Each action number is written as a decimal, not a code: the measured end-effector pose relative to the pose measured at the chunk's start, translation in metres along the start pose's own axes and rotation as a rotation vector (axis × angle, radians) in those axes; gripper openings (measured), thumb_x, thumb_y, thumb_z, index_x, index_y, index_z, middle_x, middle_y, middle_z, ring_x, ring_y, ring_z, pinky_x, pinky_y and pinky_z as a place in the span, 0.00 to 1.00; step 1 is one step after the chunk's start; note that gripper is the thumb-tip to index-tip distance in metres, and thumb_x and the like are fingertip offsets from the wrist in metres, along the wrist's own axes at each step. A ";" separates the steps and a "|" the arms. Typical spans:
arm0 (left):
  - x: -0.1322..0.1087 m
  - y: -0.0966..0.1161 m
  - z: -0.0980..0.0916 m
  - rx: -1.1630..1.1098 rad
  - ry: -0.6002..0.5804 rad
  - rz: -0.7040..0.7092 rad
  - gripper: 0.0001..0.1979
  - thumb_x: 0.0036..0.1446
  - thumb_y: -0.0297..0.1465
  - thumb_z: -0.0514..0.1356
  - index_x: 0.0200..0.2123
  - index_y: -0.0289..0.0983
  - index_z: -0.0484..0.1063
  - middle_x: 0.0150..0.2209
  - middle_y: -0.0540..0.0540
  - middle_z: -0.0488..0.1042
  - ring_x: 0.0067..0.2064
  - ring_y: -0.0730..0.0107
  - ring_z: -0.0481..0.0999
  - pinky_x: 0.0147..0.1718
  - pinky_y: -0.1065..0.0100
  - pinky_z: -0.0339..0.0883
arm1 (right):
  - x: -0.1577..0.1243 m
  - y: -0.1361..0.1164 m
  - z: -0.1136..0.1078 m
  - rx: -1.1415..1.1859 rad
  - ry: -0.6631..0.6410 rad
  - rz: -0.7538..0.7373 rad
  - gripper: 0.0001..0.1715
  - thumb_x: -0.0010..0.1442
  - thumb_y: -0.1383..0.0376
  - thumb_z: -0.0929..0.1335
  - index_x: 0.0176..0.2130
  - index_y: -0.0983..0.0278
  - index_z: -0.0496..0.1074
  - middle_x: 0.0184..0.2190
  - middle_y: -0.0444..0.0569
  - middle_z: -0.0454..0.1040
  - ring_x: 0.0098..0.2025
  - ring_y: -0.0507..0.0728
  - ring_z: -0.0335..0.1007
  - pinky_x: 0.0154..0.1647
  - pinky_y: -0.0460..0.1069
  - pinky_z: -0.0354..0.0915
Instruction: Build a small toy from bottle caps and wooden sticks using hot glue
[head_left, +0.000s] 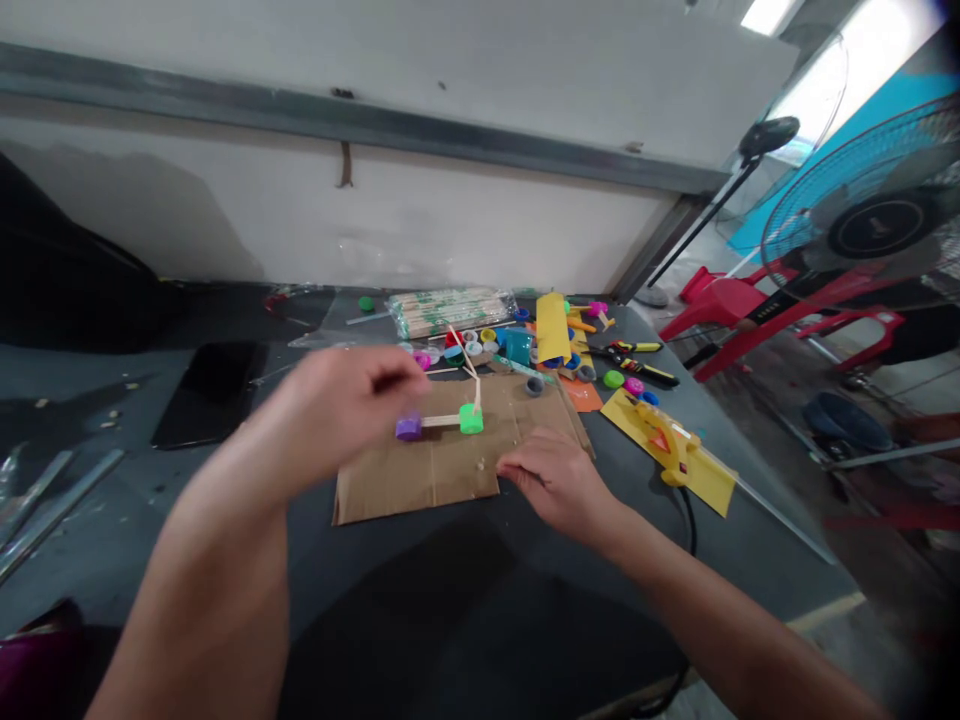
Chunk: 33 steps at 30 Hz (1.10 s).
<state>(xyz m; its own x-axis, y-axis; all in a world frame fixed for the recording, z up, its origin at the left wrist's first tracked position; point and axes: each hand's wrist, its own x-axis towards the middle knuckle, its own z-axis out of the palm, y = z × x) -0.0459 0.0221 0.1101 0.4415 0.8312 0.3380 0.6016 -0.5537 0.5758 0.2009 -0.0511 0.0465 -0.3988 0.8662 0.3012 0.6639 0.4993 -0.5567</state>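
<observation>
A piece of brown cardboard [397, 488] lies on the dark table. On it a thin wooden stick [440, 421] runs between a purple bottle cap [409, 428] and a bright green bottle cap [471, 419]. A bent, pale strip [478, 392] rises from the green cap. My left hand [352, 395] is raised left of the caps, blurred by motion, its fingers not clear. My right hand [555, 478] is low at the cardboard's right front edge, thumb and fingertips pinched together. Whatever may be between those fingertips is too small to make out.
Behind the cardboard lie a plastic-wrapped bundle of sticks [450, 311] and several loose caps. At right are pliers [645, 371] and a yellow glue gun [671, 445] with a black cord. A black phone [204, 393] lies at left. A fan [877, 220] stands beyond the table.
</observation>
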 end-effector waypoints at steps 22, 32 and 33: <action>-0.011 0.051 0.139 -0.007 -0.124 0.000 0.08 0.61 0.24 0.52 0.30 0.35 0.69 0.30 0.46 0.73 0.33 0.67 0.73 0.31 0.68 0.64 | -0.012 0.019 -0.033 1.035 -0.060 0.926 0.14 0.43 0.66 0.66 0.29 0.65 0.80 0.31 0.52 0.80 0.36 0.57 0.74 0.32 0.48 0.62; -0.009 0.050 0.162 -1.034 -0.164 -0.759 0.17 0.61 0.40 0.51 0.23 0.37 0.62 0.16 0.56 0.60 0.12 0.80 0.56 0.10 0.75 0.50 | 0.006 0.036 -0.025 0.833 0.073 0.718 0.13 0.50 0.66 0.67 0.37 0.63 0.78 0.32 0.47 0.79 0.37 0.53 0.73 0.32 0.46 0.62; -0.008 0.051 0.162 -1.092 -0.147 -0.770 0.16 0.60 0.39 0.53 0.23 0.37 0.63 0.17 0.55 0.62 0.14 0.80 0.58 0.11 0.76 0.53 | 0.005 0.036 -0.023 0.820 0.080 0.692 0.13 0.51 0.66 0.67 0.38 0.63 0.77 0.32 0.47 0.79 0.36 0.53 0.73 0.33 0.46 0.62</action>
<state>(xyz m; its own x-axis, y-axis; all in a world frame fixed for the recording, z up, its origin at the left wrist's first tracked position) 0.0889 -0.0210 0.0156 0.3421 0.8589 -0.3812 -0.0772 0.4300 0.8995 0.2376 -0.0286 0.0460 -0.0371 0.9686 -0.2458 0.0910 -0.2417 -0.9661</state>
